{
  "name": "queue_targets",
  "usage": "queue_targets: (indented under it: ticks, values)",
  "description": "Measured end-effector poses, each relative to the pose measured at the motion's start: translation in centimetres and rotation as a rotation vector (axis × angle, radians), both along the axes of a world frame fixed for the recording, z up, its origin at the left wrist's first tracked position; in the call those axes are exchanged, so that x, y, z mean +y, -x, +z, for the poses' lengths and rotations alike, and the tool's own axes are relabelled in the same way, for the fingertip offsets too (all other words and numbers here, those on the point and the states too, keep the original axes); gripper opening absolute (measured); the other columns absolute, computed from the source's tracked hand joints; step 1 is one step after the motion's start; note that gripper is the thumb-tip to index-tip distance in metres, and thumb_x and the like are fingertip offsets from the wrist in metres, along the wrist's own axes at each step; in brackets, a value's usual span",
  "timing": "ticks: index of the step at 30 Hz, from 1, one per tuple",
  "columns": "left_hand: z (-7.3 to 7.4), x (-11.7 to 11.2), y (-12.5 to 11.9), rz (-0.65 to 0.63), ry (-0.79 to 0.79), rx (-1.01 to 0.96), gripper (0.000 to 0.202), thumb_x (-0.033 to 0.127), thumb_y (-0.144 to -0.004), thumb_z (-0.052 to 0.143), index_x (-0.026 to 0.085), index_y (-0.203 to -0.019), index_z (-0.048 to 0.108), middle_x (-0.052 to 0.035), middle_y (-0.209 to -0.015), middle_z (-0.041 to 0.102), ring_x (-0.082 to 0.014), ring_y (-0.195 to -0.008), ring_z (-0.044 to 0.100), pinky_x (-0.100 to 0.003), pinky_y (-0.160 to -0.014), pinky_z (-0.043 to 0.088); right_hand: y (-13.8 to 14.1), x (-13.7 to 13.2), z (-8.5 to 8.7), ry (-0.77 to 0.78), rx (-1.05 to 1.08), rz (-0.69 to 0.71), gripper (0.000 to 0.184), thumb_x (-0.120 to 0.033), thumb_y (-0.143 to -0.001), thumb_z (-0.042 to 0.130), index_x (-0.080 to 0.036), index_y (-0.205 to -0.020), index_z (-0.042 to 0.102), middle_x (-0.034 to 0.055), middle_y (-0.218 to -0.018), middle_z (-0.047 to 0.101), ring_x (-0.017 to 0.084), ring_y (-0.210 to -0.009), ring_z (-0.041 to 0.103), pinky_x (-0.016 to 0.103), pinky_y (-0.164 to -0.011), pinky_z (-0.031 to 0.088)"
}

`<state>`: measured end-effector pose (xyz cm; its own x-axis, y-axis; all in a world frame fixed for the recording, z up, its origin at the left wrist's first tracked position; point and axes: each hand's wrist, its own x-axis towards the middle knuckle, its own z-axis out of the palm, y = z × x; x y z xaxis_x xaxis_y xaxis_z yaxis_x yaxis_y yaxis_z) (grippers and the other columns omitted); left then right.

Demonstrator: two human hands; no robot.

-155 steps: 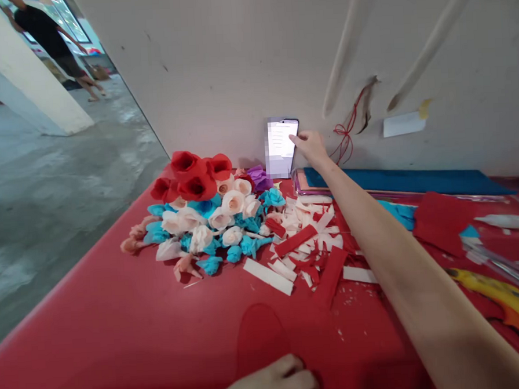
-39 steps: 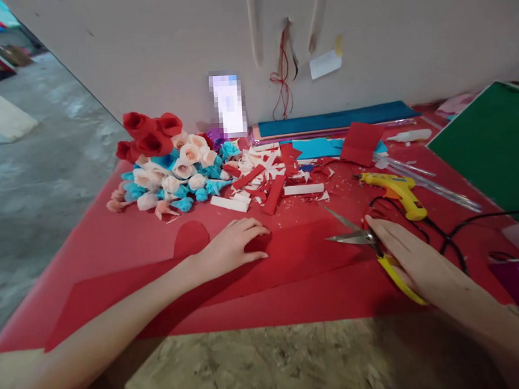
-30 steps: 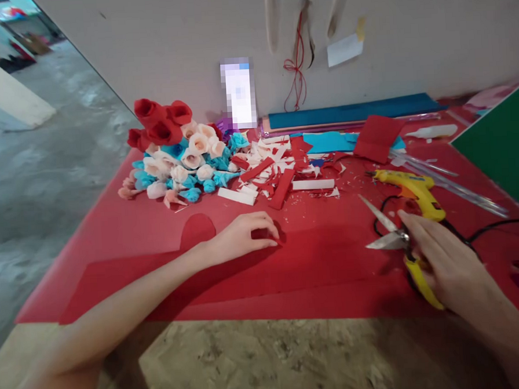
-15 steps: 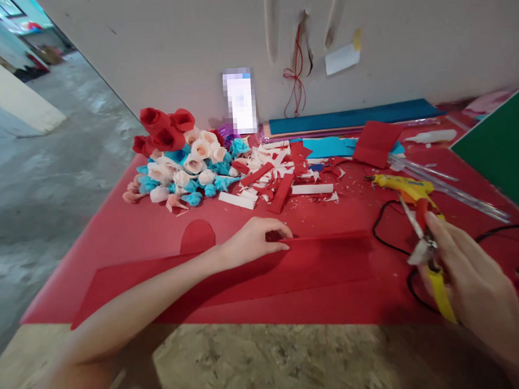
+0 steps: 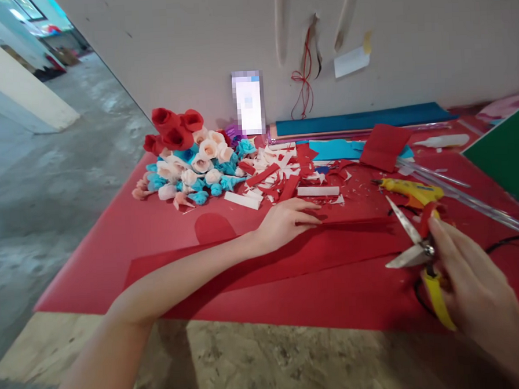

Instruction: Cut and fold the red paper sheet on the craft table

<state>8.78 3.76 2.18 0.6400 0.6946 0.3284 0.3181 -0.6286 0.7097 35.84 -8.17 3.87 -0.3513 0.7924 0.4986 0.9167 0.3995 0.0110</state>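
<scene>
My right hand [image 5: 472, 270] grips a pair of scissors [image 5: 423, 250] with red and yellow handles. Their blades are spread and point left, near the right end of a long red crepe paper strip [image 5: 255, 270]. At the strip's far edge, my left hand [image 5: 287, 222] has hold of the paper, fingers pointing right; the exact grip is partly hidden. The strip lies lengthwise across the red table covering, under my left forearm. Behind that forearm rests a red piece with a rounded end [image 5: 214, 227].
Paper flowers [image 5: 197, 163] in red, white, blue and pink are heaped at the back left. Beside them lie paper scraps [image 5: 279, 170]. A yellow glue gun [image 5: 411, 191] and clear sticks [image 5: 473, 201] are at right. A phone [image 5: 249, 105] leans on the wall; a green board [image 5: 509, 152] stands far right.
My left hand and the red paper strip have moved right, closer to the scissors. The scissor blades are now spread wider. The view has shifted slightly.
</scene>
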Motion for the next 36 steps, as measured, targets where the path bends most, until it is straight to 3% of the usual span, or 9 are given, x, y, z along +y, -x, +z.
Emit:
queue_targets:
  ticks: [4, 7, 12, 16, 22, 28, 31, 33, 36]
  values:
    - [0.2, 0.3, 0.3, 0.011, -0.008, -0.078, 0.01, 0.019, -0.076, 0.065, 0.024, -0.08, 0.072, -0.0044, -0.112, 0.064, -0.02, -0.105, 0.056, -0.041, -0.095, 0.04, 0.9, 0.5, 0.2, -0.08, -0.093, 0.119, 0.069, -0.006, -0.078, 0.039, -0.003, -0.142, 0.012, 0.028, -0.121, 0.045, 0.038, -0.114, 0.046, 0.05, -0.087, 0.046]
    - [0.5, 0.2, 0.5, 0.01, 0.06, -0.15, 0.008, 0.017, -0.075, 0.065, 0.022, -0.077, 0.071, -0.004, -0.097, 0.07, -0.0177, -0.094, 0.061, -0.036, -0.09, 0.044, 1.5, 0.4, 0.5, -0.089, -0.242, 0.168, 0.068, -0.006, -0.077, 0.034, 0.002, -0.14, 0.011, 0.0286, -0.117, 0.047, 0.039, -0.108, 0.049, 0.051, -0.082, 0.046]
    - [1.0, 0.6, 1.4, 0.047, 0.246, -0.298, 0.012, 0.022, -0.081, 0.057, 0.014, -0.086, 0.065, -0.0049, -0.087, 0.069, -0.0128, -0.079, 0.064, -0.024, -0.073, 0.049, 1.4, -1.6, 1.2, -0.114, -0.336, 0.236, 0.068, -0.009, -0.077, 0.034, 0.0, -0.141, 0.013, 0.0223, -0.106, 0.055, 0.032, -0.097, 0.053, 0.046, -0.082, 0.043]
    - [1.3, 1.2, 2.1, 0.036, 0.365, -0.404, 0.016, 0.029, -0.081, 0.059, 0.014, -0.085, 0.059, -0.0032, -0.081, 0.066, -0.0103, -0.072, 0.062, -0.02, -0.066, 0.047, 1.5, -3.8, 1.1, 0.06, -0.325, 0.131, 0.066, -0.008, -0.08, 0.031, -0.011, -0.143, 0.012, 0.0177, -0.109, 0.058, 0.03, -0.099, 0.054, 0.046, -0.081, 0.04]
    - [2.0, 1.1, 2.9, -0.021, 0.446, -0.471, 0.021, 0.036, -0.082, 0.056, 0.016, -0.087, 0.054, -0.0006, -0.076, 0.06, -0.0094, -0.068, 0.059, -0.02, -0.064, 0.046, 2.9, -4.1, -0.2, 0.204, -0.281, 0.096, 0.036, -0.019, -0.087, 0.031, -0.009, -0.118, 0.047, 0.017, -0.108, 0.061, 0.03, -0.101, 0.054, 0.047, -0.087, 0.035]
    - [2.2, 1.5, 2.7, -0.09, 0.361, -0.392, 0.018, 0.024, -0.087, 0.045, 0.017, -0.102, 0.051, -0.0006, -0.076, 0.059, -0.01, -0.071, 0.059, -0.022, -0.069, 0.046, 5.9, -2.5, 0.2, 0.18, -0.292, 0.126, 0.039, -0.017, -0.083, 0.032, -0.002, -0.111, 0.055, 0.0182, -0.105, 0.062, 0.027, -0.095, 0.055, 0.042, -0.08, 0.037]
    - [2.7, 1.5, 2.9, -0.101, 0.24, -0.295, 0.023, 0.018, -0.086, 0.047, 0.015, -0.108, 0.05, -0.0055, -0.091, 0.06, -0.012, -0.084, 0.058, -0.025, -0.077, 0.045, 7.7, -1.8, 0.7, 0.221, -0.364, 0.153, 0.038, -0.016, -0.076, 0.037, -0.002, -0.103, 0.061, 0.0179, -0.1, 0.064, 0.027, -0.089, 0.056, 0.041, -0.077, 0.037]
    - [3.4, 0.9, 4.0, -0.103, 0.145, -0.205, 0.024, 0.017, -0.084, 0.05, 0.014, -0.107, 0.053, -0.0092, -0.102, 0.059, -0.0143, -0.094, 0.055, -0.028, -0.085, 0.043, 8.5, -1.6, 0.8, 0.245, -0.388, 0.167, 0.037, -0.017, -0.074, 0.04, -0.004, -0.1, 0.063, 0.0168, -0.098, 0.064, 0.027, -0.086, 0.056, 0.041, -0.076, 0.037]
    - [4.2, -0.9, 7.1, -0.188, 0.051, -0.012, 0.018, 0.017, -0.086, 0.047, 0.015, -0.099, 0.059, -0.0083, -0.095, 0.062, -0.0148, -0.088, 0.056, -0.029, -0.084, 0.043, 9.0, -1.4, 0.7, 0.271, -0.351, 0.17, 0.039, -0.018, -0.072, 0.042, -0.005, -0.102, 0.064, 0.0151, -0.099, 0.064, 0.026, -0.088, 0.055, 0.039, -0.076, 0.038]
